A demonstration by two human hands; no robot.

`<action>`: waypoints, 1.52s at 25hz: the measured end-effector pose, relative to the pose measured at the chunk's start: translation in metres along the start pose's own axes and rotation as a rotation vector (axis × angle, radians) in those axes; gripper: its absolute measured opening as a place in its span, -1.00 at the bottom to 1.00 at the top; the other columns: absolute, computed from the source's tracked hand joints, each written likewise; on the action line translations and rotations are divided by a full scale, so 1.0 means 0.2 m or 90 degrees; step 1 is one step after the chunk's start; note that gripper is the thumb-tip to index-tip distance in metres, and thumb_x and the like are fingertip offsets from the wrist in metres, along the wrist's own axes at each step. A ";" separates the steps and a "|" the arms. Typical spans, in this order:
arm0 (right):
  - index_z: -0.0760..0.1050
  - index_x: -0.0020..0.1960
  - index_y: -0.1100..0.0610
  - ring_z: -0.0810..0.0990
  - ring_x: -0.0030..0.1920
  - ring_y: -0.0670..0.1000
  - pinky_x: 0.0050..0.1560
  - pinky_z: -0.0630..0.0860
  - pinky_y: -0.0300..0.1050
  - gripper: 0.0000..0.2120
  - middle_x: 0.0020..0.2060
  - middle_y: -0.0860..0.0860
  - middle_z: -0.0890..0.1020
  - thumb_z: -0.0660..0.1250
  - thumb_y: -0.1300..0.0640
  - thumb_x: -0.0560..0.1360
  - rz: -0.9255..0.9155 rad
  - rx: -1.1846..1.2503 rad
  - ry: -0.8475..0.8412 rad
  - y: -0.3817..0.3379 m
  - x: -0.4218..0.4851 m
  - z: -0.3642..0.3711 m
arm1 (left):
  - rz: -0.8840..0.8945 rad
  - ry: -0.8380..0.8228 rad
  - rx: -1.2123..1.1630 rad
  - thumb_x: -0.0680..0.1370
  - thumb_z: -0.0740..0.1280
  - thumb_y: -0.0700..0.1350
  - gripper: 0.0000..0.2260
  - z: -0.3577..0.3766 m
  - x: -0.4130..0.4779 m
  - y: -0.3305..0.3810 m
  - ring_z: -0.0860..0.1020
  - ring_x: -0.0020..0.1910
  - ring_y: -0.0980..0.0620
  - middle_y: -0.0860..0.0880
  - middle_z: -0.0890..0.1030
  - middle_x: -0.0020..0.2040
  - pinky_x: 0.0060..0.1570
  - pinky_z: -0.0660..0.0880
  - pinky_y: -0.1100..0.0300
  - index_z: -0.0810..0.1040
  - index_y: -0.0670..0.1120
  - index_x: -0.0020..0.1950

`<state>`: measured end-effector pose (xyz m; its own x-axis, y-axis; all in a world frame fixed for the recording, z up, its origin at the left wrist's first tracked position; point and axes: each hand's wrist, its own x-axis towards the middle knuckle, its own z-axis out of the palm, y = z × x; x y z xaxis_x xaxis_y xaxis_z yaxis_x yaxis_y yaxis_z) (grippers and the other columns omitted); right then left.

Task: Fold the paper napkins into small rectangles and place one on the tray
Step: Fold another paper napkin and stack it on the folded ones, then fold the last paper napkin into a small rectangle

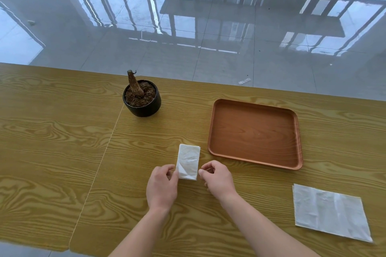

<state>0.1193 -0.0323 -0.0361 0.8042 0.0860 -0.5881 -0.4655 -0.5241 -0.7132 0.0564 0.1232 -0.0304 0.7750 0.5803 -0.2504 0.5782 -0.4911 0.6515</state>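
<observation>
Folded napkin (188,161) lies on the wooden table (52,131), just left of the brown tray (254,133), not on it. It is a small narrow rectangle, a bit crumpled. Left hand (161,185) has thumb and fingertip curled onto the near left edge and looks to be pinching it. Right hand (217,179) has curled fingers with the thumb tip right at the near right edge. I can't tell if it grips the paper or only touches it.

Risks, as judgement:
- The paper is thin and creased, so a lift by one corner could let the layers fan open and lose the rectangle.
- The tray has a raised rim. A low slide across could catch the napkin's leading edge and buckle it.
- A hard pull from both hands could tear the tissue.
- The flat napkin (330,213), near the right table edge and well apart from the hands, is light. A sleeve or draught could shift it.

Counts:
- Napkins: two, one folded and one flat
- Tray: one, nothing in it
- Black plant pot (142,98) with a bare stump: one
- Hands: two
</observation>
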 end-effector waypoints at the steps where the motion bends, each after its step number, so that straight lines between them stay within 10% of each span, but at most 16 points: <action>1: 0.59 -0.12 -0.01 0.69 -0.10 0.10 0.02 0.65 0.16 -0.97 -0.18 -0.02 0.71 0.43 0.06 0.46 -0.002 0.003 0.005 0.01 -0.01 -0.03 | 0.031 0.001 0.015 0.56 0.37 -0.02 -0.79 -0.01 -0.01 0.02 0.55 -0.12 0.08 0.06 0.56 -0.08 -0.11 0.55 0.07 0.63 -0.03 0.16; 6: 0.60 -0.12 -0.01 0.68 -0.12 0.07 0.03 0.64 0.12 -0.97 -0.20 -0.03 0.69 0.43 0.06 0.49 -0.022 0.014 0.048 0.10 -0.09 -0.23 | 0.247 0.069 0.205 0.44 0.44 -0.16 -0.78 0.01 -0.11 0.11 0.51 -0.19 -0.01 -0.01 0.53 -0.11 -0.20 0.43 0.07 0.58 -0.13 0.06; 13: 0.61 -0.12 0.05 0.64 -0.29 0.02 -0.12 0.63 0.10 -0.96 -0.30 -0.03 0.65 0.42 0.14 0.51 -0.019 0.008 0.064 0.32 -0.20 -0.49 | -0.011 0.158 0.081 0.45 0.29 -0.30 -0.78 -0.02 -0.13 0.09 0.43 -0.07 -0.08 -0.12 0.50 0.03 -0.04 0.44 -0.10 0.46 -0.09 0.05; 23: 0.63 -0.12 0.03 0.64 -0.37 -0.05 -0.24 0.61 -0.06 -0.94 -0.30 -0.03 0.67 0.44 0.16 0.51 0.008 0.046 0.133 0.59 -0.35 -0.75 | 0.308 -0.050 0.482 0.35 0.40 -0.15 -0.62 0.10 -0.16 0.03 0.49 0.20 -0.11 -0.07 0.61 0.22 -0.06 0.48 -0.06 0.61 -0.13 0.16; 28: 0.63 -0.11 0.02 0.65 -0.37 -0.05 -0.27 0.64 -0.07 -0.91 -0.27 0.02 0.71 0.42 0.19 0.53 0.004 0.070 0.173 0.67 -0.39 -0.84 | 0.281 -0.125 0.508 0.42 0.29 -0.07 -0.32 0.14 -0.22 -0.06 0.22 0.53 -0.13 -0.11 0.24 0.57 0.26 0.41 -0.14 0.25 -0.15 0.55; 33: 0.63 -0.11 -0.01 0.66 -0.29 0.03 -0.19 0.64 0.03 -0.88 -0.33 0.01 0.69 0.42 0.20 0.53 -0.025 0.050 0.242 0.73 -0.41 -0.94 | 0.240 -0.175 0.455 0.56 -0.14 0.34 -0.28 0.19 -0.23 -0.18 -0.40 0.52 0.06 0.05 -0.41 0.56 0.54 -0.17 -0.15 -0.39 0.00 0.54; 38: 0.65 0.07 0.07 0.62 -0.14 -0.04 -0.15 0.54 -0.17 -0.83 -0.13 -0.11 0.67 0.41 0.25 0.52 -0.111 -0.173 0.330 0.81 -0.43 -1.05 | 0.235 -0.194 0.435 0.50 -0.17 0.44 -0.20 0.19 -0.24 -0.18 -0.43 0.52 0.04 0.09 -0.44 0.55 0.53 -0.22 -0.19 -0.41 0.01 0.53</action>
<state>0.0517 -0.3028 -0.0217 0.9670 -0.1973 -0.1609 -0.2546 -0.7430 -0.6190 0.0069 0.0886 -0.0686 0.9236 0.1517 -0.3520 0.2248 -0.9582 0.1769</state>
